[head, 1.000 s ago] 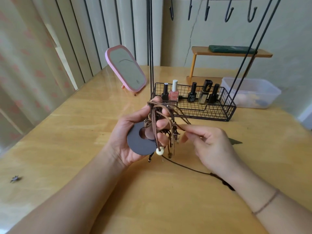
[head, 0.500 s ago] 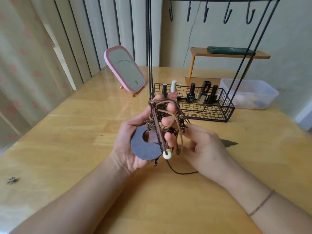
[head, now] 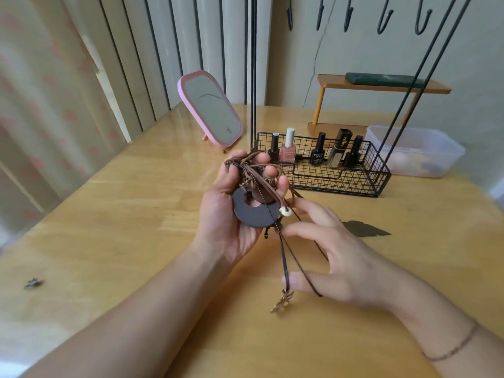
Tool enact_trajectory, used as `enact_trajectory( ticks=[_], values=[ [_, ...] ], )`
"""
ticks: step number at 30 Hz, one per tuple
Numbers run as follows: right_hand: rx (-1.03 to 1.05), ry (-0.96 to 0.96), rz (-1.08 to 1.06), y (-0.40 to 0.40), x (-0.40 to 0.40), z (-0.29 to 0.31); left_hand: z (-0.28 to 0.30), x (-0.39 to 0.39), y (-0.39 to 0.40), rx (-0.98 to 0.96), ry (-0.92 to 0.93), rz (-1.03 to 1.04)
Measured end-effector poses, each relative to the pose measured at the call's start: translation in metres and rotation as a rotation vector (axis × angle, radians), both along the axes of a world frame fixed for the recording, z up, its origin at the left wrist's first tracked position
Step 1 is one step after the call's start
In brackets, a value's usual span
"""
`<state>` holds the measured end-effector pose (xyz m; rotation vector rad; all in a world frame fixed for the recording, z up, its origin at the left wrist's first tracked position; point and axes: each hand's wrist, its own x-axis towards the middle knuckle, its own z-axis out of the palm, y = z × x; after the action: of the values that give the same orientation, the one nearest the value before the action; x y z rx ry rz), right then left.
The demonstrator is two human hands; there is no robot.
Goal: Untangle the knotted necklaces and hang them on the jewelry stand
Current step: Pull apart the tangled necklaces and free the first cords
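left hand (head: pixel 231 214) grips tangled necklaces (head: pixel 259 186), frame centre; right hand (head: pixel 335 255), fingers spread, hooks dark cord (head: pixel 285 257). draw slowly, no yanking.

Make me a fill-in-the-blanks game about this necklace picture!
1. The left hand grips the tangled necklaces, with a flat dark pendant shaped like a ____.
2. The small mirror has a ____ frame.
3. The hooks on the jewelry stand hold ____ necklaces.

Missing words: ring; pink; no
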<state>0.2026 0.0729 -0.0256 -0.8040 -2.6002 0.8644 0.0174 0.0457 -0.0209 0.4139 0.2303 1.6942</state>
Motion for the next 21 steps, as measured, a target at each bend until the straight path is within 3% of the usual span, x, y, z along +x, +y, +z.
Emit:
enact_trajectory(
  ticks=[6, 12, 17, 21],
  values=[
    [-0.083, -0.147, 0.061, -0.007, 0.0, 0.011, 0.003, 0.004, -0.002, -0.017, 0.073, 0.14],
    [-0.007, -0.004, -0.105, -0.012, -0.008, 0.004, 0.003, 0.031, -0.008, 0.079, 0.326, 0.323],
    [0.046, 0.152, -0.353, -0.008, -0.009, 0.005, -0.002, 0.039, -0.009, 0.162, 0.372, 0.338],
    [0.024, 0.199, -0.378, -0.01, -0.009, 0.003, 0.0, 0.04, -0.01, 0.239, 0.485, 0.418]
  ],
)
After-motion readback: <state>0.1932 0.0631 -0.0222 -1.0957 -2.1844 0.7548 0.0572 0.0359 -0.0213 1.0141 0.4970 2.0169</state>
